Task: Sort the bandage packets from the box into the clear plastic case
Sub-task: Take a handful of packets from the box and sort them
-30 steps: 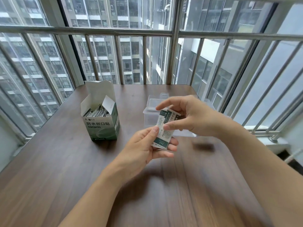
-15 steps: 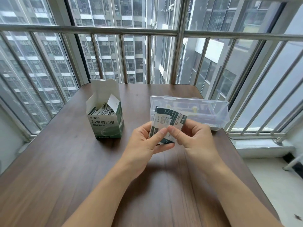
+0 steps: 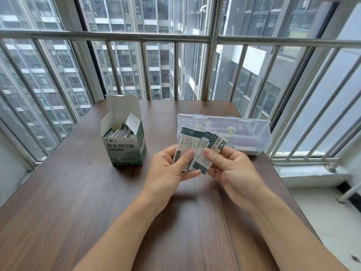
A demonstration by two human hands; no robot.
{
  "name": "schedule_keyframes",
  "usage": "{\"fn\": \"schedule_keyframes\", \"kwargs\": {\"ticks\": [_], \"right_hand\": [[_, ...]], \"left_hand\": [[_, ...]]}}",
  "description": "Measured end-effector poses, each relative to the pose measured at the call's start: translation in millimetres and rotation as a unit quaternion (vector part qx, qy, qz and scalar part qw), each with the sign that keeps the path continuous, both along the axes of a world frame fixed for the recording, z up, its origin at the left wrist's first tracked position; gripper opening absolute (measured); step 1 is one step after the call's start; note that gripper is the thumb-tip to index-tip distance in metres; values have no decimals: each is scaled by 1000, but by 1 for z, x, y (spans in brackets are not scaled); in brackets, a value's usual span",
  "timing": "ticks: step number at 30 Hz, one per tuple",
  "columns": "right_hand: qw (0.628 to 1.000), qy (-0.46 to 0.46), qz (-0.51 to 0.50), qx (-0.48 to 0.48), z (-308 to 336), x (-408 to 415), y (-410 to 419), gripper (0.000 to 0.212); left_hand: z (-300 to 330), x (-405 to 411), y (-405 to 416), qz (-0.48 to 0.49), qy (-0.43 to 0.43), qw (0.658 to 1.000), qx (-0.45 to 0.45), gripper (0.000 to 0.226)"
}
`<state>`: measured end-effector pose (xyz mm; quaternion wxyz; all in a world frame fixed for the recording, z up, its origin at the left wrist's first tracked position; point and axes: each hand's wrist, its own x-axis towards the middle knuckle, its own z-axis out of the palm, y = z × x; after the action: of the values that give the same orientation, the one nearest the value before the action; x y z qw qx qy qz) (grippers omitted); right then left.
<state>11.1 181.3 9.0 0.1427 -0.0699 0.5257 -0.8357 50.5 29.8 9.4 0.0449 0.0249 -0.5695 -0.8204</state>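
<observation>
Between the fingers of both hands, a small fan of bandage packets (image 3: 197, 151) is spread above the counter (image 3: 82, 202). The left hand (image 3: 168, 173) pinches the left packets under its thumb; the right hand (image 3: 232, 169) pinches the right ones, probably so each can be told apart before sorting. Just beyond the fingertips lies the clear plastic case (image 3: 254, 132), seemingly open, with a few packets apparently inside already. Left of the fingers stands the box (image 3: 125, 147), flap up, more packets upright inside.
</observation>
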Motion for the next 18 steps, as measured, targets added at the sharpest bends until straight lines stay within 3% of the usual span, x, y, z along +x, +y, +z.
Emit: {"fn": "schedule_keyframes", "kwargs": {"ticks": [3,9,12,18], "right_hand": [[1000,3,-18,-15,-2,0,-1,36],[998,28,-44,18,-4,-1,0,32],[994,56,-65,68,-5,-1,-1,23],[995,64,-50,60,-5,3,-6,22]], "left_hand": [[2,1,2,-25,-11,999,20,30],[0,0,0,6,-17,1000,4,21],[-2,0,1,-25,-19,999,-20,22],[-5,1,5,-12,-2,999,-51,23]]}}
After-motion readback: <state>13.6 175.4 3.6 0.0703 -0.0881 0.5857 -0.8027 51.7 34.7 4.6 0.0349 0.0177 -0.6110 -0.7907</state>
